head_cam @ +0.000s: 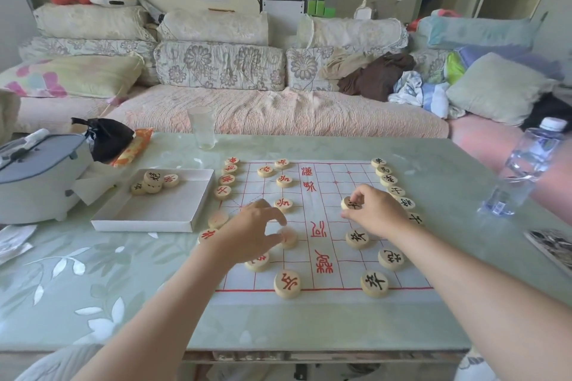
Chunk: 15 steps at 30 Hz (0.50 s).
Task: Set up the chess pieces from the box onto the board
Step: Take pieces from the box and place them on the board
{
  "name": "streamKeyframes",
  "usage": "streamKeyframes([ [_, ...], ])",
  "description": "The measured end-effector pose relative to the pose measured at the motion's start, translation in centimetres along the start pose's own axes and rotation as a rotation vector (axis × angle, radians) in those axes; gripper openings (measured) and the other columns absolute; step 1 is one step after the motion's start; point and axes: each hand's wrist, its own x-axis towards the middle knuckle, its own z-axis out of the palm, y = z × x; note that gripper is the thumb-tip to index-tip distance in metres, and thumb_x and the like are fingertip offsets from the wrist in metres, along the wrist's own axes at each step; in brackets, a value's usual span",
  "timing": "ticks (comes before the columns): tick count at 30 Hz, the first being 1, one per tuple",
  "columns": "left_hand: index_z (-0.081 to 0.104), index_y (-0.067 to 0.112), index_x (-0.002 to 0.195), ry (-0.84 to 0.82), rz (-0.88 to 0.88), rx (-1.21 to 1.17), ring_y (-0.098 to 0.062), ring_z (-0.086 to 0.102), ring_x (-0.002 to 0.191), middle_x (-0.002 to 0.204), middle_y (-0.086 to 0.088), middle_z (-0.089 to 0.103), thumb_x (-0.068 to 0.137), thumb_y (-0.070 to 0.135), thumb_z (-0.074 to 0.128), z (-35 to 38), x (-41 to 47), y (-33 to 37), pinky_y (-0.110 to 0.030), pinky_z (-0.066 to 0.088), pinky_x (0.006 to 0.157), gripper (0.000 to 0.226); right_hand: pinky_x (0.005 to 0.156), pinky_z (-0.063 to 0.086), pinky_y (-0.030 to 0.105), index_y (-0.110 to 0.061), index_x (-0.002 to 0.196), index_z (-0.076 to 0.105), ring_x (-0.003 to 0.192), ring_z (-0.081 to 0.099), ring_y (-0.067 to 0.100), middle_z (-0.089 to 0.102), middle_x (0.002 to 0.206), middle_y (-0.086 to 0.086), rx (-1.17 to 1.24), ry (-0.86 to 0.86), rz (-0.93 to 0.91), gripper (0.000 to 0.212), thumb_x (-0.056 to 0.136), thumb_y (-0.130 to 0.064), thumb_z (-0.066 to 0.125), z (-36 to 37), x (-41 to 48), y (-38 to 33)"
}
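A: Well, your left hand (pixel 252 224) pinches a blurred piece (pixel 288 238) on the board (pixel 328 195), mid-frame.
B: And your right hand (pixel 376 210) pinches a black-lettered piece (pixel 349 203) — a few spare pieces (pixel 153 178) lie in the box (pixel 145 226), centre left.

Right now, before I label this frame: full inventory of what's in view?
board: one, white with red lines, table centre
red-marked pieces: about thirteen, pale wood, board's left half
black-marked pieces: about ten, pale wood, board's right half
box: one, white, left of board
spare pieces: about four, pale wood, inside box
glass: one, clear, behind board
water bottle: one, clear, table's right edge
grey case: one, table's far left
black bag: one, behind box
table: one, pale green
sofa: one, floral, behind table
left hand: grips a blurred piece, board's left half
right hand: pinches a black-marked piece, board's right half
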Motion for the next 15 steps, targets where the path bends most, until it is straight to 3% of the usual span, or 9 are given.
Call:
streamKeyframes([
  [10,0.06,0.034,0.093,-0.126,-0.022,-0.022,-0.008,0.056,0.094,0.102,0.014,0.053,0.082,0.052,0.064,1.6,2.2,-0.3,-0.026,0.05,0.08,0.022,0.07,0.041,0.029,-0.031,0.097,0.055,0.093,0.059,0.014,0.064,0.102,-0.015,-0.039,0.021,-0.011,0.032,0.079,-0.05,0.073,1.4,2.7,0.5],
  [15,0.062,0.035,0.098,-0.175,-0.019,-0.023,-0.008,0.054,0.099,0.106,0.014,0.053,0.081,0.053,0.066,1.3,2.4,-0.8,-0.03,0.05,0.086,0.025,0.074,0.046,0.029,-0.03,0.091,0.061,0.099,0.061,0.015,0.064,0.101,-0.013,-0.076,-0.002,-0.005,0.024,0.08,-0.049,0.071,2.0,3.4,0.6],
])
